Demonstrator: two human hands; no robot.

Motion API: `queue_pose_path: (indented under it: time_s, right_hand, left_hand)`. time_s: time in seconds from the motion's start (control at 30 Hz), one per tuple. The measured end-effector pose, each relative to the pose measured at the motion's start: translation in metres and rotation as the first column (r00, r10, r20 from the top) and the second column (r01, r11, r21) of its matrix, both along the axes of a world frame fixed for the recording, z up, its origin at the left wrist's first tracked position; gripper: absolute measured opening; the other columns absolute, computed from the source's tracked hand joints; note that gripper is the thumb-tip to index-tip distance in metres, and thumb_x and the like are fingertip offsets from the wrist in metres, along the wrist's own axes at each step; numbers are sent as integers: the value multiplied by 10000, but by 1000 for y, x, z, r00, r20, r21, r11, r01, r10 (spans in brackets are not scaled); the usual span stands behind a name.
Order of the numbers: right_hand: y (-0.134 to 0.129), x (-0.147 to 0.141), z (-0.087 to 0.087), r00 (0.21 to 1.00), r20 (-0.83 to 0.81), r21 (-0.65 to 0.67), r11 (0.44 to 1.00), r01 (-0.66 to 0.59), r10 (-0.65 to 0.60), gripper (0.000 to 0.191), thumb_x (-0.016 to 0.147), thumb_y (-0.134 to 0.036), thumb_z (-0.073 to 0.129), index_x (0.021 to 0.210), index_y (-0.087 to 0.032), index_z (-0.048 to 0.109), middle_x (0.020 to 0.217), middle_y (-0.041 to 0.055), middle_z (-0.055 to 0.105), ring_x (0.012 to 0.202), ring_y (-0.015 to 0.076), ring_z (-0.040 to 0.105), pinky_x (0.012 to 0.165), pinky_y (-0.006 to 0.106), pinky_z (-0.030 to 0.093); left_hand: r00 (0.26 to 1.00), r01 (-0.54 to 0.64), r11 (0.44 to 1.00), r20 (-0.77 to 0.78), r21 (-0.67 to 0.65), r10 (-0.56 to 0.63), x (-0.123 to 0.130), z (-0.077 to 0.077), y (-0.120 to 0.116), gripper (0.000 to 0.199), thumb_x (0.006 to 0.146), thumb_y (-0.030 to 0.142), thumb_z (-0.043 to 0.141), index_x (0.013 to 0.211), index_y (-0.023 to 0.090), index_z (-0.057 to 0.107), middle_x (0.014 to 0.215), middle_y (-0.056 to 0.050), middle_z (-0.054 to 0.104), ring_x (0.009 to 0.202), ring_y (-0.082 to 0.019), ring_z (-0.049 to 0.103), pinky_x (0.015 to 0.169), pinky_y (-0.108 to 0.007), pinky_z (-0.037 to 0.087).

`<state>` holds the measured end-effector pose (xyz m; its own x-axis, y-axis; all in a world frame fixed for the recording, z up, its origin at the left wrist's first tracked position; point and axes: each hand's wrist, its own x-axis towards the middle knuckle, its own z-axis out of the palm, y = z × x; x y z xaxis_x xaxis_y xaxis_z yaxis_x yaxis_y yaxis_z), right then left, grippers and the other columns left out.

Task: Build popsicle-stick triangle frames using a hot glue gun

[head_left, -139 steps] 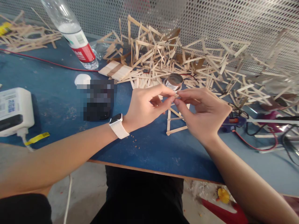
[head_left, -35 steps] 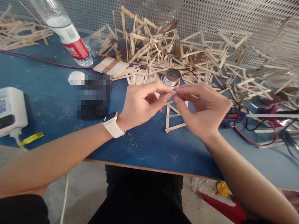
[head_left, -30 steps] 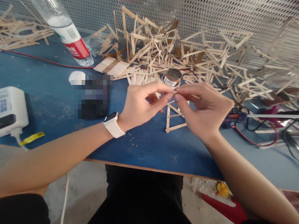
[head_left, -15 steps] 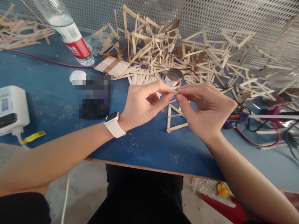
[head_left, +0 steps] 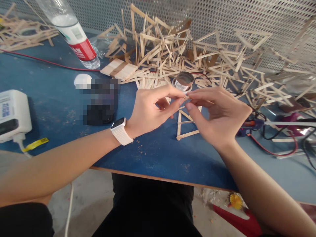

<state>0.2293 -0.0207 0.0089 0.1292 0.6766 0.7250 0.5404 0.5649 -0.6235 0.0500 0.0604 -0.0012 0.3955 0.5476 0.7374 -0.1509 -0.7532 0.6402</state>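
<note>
My left hand, wearing a white-banded watch, pinches a small piece of wooden stick between thumb and forefinger. My right hand meets it fingertip to fingertip, its forefinger at the piece and its thumb just below. Most of the piece is hidden by the fingers. Under both hands a triangular frame of craft sticks lies flat on the blue table, its far right part covered by my right hand. A small round tin stands right behind my fingertips.
A large heap of craft sticks and glued stick frames fills the back against a perforated metal screen. At left stand a water bottle, a white charger and a blurred-out dark object. A glue gun and cables lie right.
My right thumb has dropped slightly away from the small wooden piece, and the right hand has shifted a touch to the right. The left hand keeps its pinch.
</note>
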Motion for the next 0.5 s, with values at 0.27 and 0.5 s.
queue_pose_path:
  time_s: [0.27,0.5]
  right_hand:
    - [0,-1,-1,1000,-8,-10,1000,25,-26,245,916,-181,842,1058,-379,839,1037,7,808,835,222,780,703,408,686]
    - [0,-1,1,999,13,-7,999,51,-51,149,947,-204,815,1018,-334,837,972,10,809,867,222,787,711,398,691]
  left_hand:
    - [999,-40,999,-30,-8,40,-1,0,-1,68,1044,275,759,1022,238,811,883,17,832,575,-108,759,488,-195,577]
    - [998,-49,999,-44,-22,48,-1,-1,-1,91,1041,300,763,1025,229,819,904,8,844,584,-112,770,481,-184,572]
